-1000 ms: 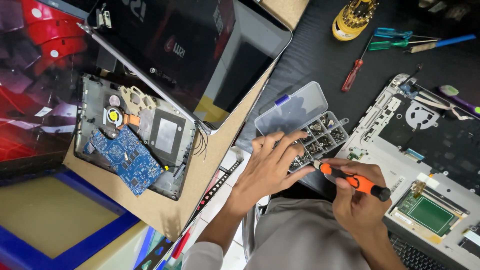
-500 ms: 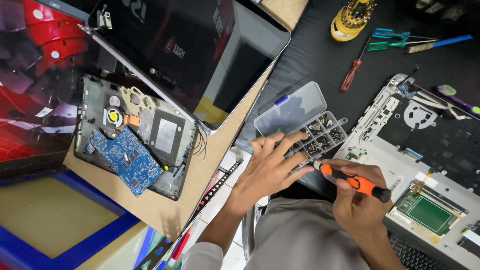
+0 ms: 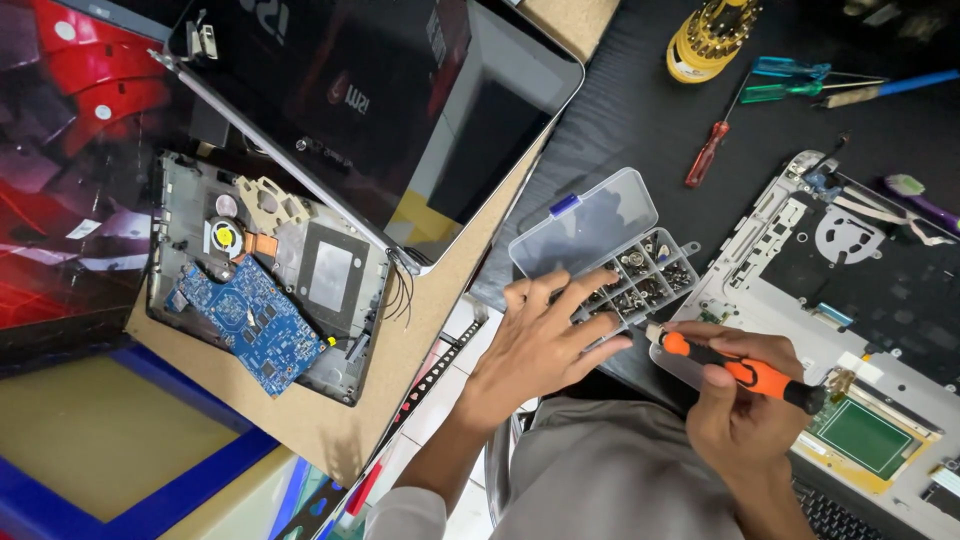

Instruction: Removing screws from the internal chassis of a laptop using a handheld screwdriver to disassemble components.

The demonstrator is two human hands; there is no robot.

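Left hand (image 3: 540, 345) spread wide, palm down, fingers fanned over the near compartments of the clear plastic screw organiser (image 3: 610, 255), fingertips touching the small screws and its divider walls; forearm coming up from the bottom edge at a slant, wrist fairly straight. Nothing visibly pinched between those fingers, though too small to tell for sure. Right hand (image 3: 740, 400) curled closed around an orange-and-black screwdriver (image 3: 735, 368), thumb laid along the shaft, forefinger bent over the top, tool lying nearly level with its pale tip just beside the organiser's near right corner. Wrist bent inward, knuckles toward the camera.

Organiser sitting on the dark work mat (image 3: 640, 120), lid flipped open toward the far side, wedged between the wooden board (image 3: 330, 430) on the left and an opened silver laptop base (image 3: 860, 270) on the right. On the board, a stripped laptop chassis (image 3: 270, 280) with a blue circuit board (image 3: 250, 320) exposed, and a dark screen lid (image 3: 400, 100) leaning over it. Farther back on the mat, a red-handled screwdriver (image 3: 708, 152), several teal and blue tools (image 3: 820, 85), and a yellow bit holder (image 3: 710, 35). Grey cloth lap (image 3: 610, 470) below both hands.
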